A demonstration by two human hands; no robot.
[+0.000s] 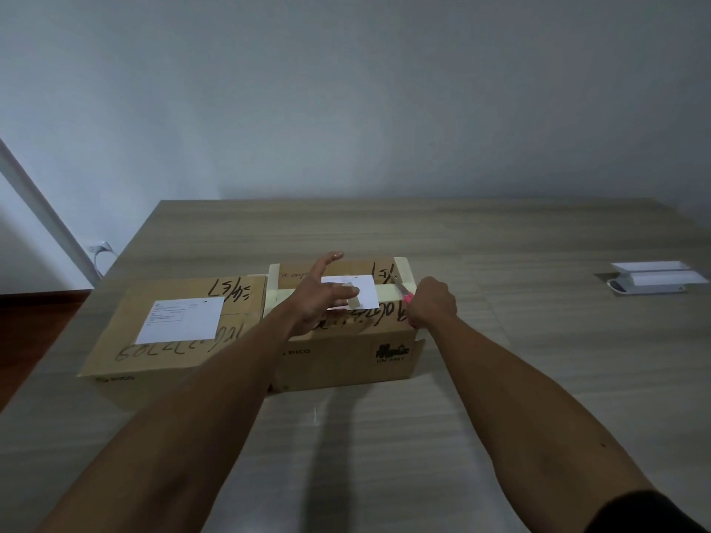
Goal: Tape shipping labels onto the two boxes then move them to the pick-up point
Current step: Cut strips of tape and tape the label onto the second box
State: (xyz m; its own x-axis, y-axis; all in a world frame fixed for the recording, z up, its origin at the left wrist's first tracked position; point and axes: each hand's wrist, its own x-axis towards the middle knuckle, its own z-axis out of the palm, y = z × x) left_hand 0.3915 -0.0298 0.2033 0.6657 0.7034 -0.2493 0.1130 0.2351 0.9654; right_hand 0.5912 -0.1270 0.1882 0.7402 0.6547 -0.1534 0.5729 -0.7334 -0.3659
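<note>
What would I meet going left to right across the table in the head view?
Left box with label → left hand on the right box's label → right hand holding pink scissors → white device.

Two cardboard boxes sit touching on a wooden bench (500,378). The left box (169,340) carries a white label (181,319). On the right box (346,352), the left hand (321,298) presses a label (365,292) (tape strip at its fingers); the right hand (433,302) grips pink-handled scissors (402,292).

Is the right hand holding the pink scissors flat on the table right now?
No, the right hand grips the pink scissors over the top of the right box, beside its label.
</note>
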